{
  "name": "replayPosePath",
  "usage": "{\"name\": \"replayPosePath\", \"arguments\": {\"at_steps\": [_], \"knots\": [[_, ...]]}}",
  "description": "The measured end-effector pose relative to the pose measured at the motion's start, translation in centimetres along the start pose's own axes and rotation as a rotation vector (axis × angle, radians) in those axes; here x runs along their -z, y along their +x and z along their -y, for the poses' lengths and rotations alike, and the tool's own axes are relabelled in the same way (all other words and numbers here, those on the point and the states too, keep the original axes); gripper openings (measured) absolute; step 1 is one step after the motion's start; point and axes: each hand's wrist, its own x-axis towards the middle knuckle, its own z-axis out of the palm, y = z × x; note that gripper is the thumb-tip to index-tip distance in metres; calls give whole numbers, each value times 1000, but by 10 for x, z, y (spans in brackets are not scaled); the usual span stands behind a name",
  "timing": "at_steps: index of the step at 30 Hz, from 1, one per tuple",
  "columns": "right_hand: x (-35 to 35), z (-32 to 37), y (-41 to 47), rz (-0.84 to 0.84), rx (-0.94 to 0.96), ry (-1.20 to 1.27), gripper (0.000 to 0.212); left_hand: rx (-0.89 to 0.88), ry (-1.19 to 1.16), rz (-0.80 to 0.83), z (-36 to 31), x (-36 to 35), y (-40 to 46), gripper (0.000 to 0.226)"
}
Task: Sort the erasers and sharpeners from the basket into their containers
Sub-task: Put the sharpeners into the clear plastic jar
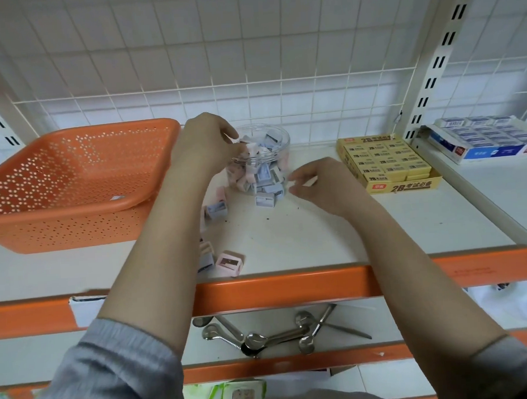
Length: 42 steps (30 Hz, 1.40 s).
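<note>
A small sharpener point(243, 147) is pinched by the left hand point(206, 144) over the clear round plastic jar point(261, 159); the right hand point(319, 182) is held beside it, fingers loosely spread, empty.

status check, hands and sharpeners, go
Left hand pinching a sharpener at jar rim. Right hand open beside jar. Loose sharpeners on shelf.

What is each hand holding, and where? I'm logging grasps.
The left hand pinches a sharpener at the jar rim; which part is unclear. The right hand holds nothing.
</note>
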Motion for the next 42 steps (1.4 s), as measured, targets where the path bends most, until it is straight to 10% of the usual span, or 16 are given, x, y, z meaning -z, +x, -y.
{"name": "replayPosePath", "arguments": {"at_steps": [24, 32, 42], "knots": [[32, 36, 66, -180, 83, 111, 11, 431, 287, 95, 26, -38, -31, 32], [31, 37, 73, 35, 248, -236, 16, 367, 255, -4, 29, -31, -36, 29], [29, 9, 31, -187, 112, 101, 16, 138, 52, -226, -9, 5, -15, 30]]}}
